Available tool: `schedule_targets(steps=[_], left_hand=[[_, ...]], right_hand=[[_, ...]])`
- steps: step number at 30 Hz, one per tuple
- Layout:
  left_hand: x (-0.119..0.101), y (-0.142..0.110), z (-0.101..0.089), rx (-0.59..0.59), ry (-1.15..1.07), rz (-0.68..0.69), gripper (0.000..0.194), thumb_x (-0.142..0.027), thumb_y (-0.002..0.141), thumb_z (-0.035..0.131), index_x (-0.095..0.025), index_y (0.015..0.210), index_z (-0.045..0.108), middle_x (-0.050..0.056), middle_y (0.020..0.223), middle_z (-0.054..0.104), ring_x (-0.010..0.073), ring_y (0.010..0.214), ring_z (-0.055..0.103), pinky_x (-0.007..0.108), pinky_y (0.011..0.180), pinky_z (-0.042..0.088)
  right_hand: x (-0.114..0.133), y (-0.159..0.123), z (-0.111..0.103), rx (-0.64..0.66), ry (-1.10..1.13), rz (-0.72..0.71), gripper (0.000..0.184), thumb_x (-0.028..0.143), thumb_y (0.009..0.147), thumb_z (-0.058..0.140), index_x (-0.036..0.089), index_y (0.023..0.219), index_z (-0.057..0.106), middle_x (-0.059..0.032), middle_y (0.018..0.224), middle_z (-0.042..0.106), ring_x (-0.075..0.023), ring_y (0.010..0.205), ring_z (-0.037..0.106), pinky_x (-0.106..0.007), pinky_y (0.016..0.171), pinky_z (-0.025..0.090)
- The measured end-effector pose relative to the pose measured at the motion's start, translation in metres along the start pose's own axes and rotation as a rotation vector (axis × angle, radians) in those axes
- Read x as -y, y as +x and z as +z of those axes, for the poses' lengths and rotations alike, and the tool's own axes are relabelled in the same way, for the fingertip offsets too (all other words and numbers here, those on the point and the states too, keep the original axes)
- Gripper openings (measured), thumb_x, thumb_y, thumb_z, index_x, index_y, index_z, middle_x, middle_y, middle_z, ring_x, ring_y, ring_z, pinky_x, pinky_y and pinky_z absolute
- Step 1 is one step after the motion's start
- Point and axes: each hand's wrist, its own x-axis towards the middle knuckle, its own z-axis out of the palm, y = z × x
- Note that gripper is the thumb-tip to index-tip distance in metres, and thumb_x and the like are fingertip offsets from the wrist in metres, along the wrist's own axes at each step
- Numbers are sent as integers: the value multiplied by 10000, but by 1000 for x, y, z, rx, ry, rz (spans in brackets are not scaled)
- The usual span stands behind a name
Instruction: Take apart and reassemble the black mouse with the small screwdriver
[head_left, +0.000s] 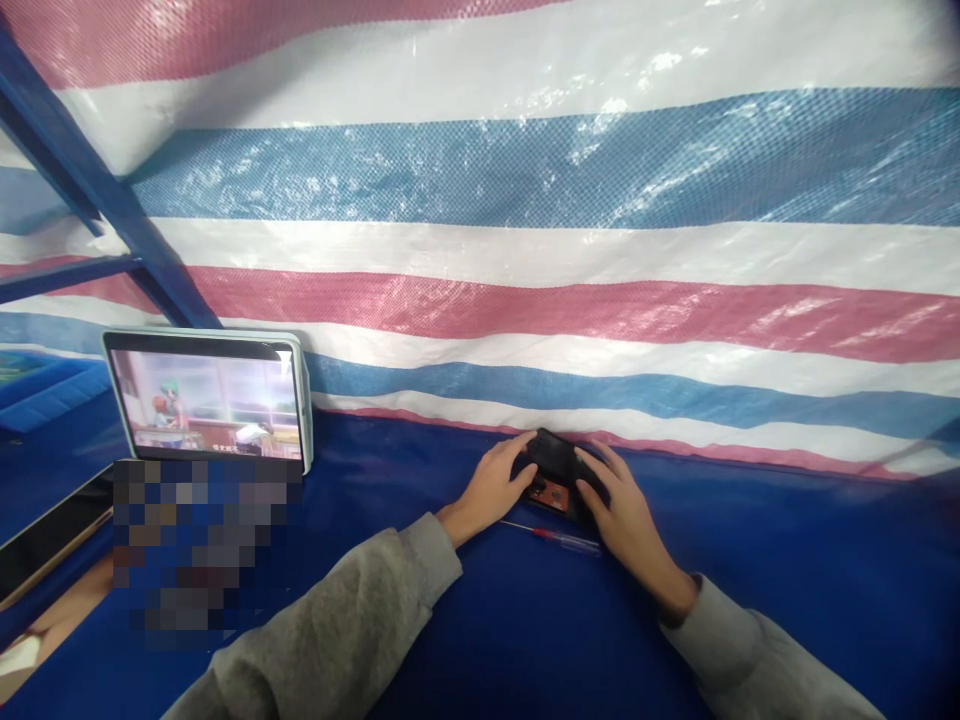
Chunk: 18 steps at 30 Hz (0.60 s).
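A small black device (553, 456) lies on the blue surface near the striped sheet, with an orange-brown board (553, 494) exposed along its near side. My left hand (501, 482) grips its left edge, the thumb over the front and the fingers along the far corner. My right hand (616, 500) curves around the right side, fingers bent on the black part. What kind of device it is I cannot make out. Just in front of it lies a screwdriver (559, 538) with a thin shaft, a red collar and a clear handle, touched by neither hand.
A tablet (206, 400) in a pale case stands at the left, playing a cartoon. Left of it lie a dark phone-like object (56, 530) and a blue tray (52, 390). A blue metal frame (112, 200) and a striped sheet (525, 250) rise behind. One area is pixelated.
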Motion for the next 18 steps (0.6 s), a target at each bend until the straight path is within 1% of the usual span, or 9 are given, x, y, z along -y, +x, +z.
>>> schedule_targets(steps=[3,7,10,14,16,18], left_hand=[[1,0,1,-30,25,-13,429,-182,903,579,-218,1328,529,72,1229,639,227,1126,603,417,1048,452],[-1,1,0,-51,39,-35,421,-159,881,605,-209,1292,530,64,1164,647,220,1076,608,402,1009,465],[-4,0,-1,-74,72,-23,324,-170,871,632,-208,1188,579,52,1118,643,223,1066,594,401,987,460],[-6,-2,-1,-51,127,76,105,-190,861,662,-204,964,656,47,1094,619,215,1064,585,385,980,442],[-6,-3,-1,-39,134,142,76,-182,845,681,-203,917,671,49,1114,606,212,1097,571,377,993,428],[-6,-3,0,-35,143,194,97,-189,815,716,-206,903,680,48,1130,600,219,1133,552,383,1008,412]], right_hand=[[3,-1,3,-6,12,-1,406,385,954,456,238,1307,593,-114,1459,454,-280,1325,467,-504,1104,406],[6,-2,4,-15,16,-20,376,385,963,443,241,1265,615,-112,1463,443,-278,1330,461,-512,1102,406],[7,-3,3,-22,21,-26,371,387,966,442,241,1263,611,-110,1476,428,-279,1338,448,-519,1106,398],[8,-3,3,-41,20,-16,365,395,967,442,231,1240,619,-118,1465,439,-281,1336,446,-528,1108,391],[9,-3,2,-41,16,-11,365,400,965,444,218,1225,625,-127,1456,444,-281,1335,446,-527,1109,389],[9,-3,2,-40,14,-9,365,402,963,445,211,1216,627,-131,1451,446,-280,1336,444,-525,1112,385]])
